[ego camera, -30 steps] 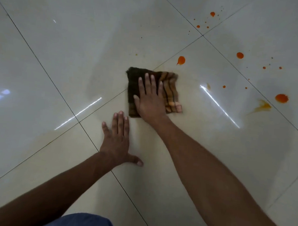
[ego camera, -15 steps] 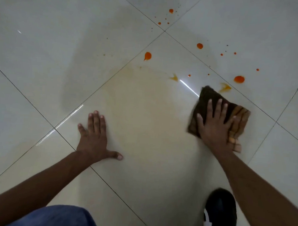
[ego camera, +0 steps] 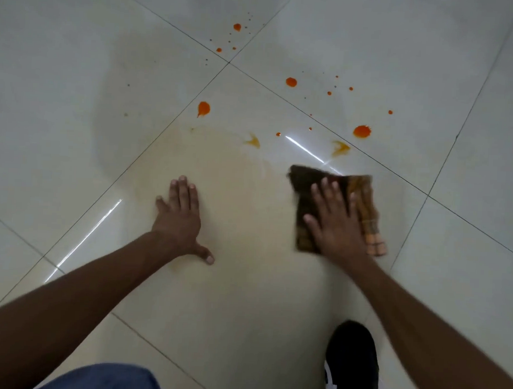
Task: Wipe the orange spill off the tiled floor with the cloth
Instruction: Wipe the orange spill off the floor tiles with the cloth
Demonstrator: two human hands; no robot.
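Observation:
A folded brown and orange striped cloth [ego camera: 364, 199] lies flat on the pale tiled floor [ego camera: 78, 69]. My right hand [ego camera: 335, 219] presses down on it with straight, spread fingers. My left hand [ego camera: 179, 217] rests flat on the floor to the left, fingers straight, thumb out. Orange drops lie beyond the cloth: a large one [ego camera: 361, 131], one [ego camera: 291, 82] further back, one [ego camera: 203, 108] to the left. Two thin orange smears [ego camera: 340, 147] [ego camera: 253, 141] sit just past the cloth. A faint yellowish wiped film covers the tile between my hands.
Small orange specks [ego camera: 237, 26] scatter across the far tiles near the grout crossing. My black shoe [ego camera: 350, 363] with a white stripe stands on the floor at the bottom right. A blue-clad knee [ego camera: 103, 378] shows at the bottom edge.
My right hand has slid the cloth from the middle of the tile to the right, then a little nearer the centre. My left hand stayed planted on the floor.

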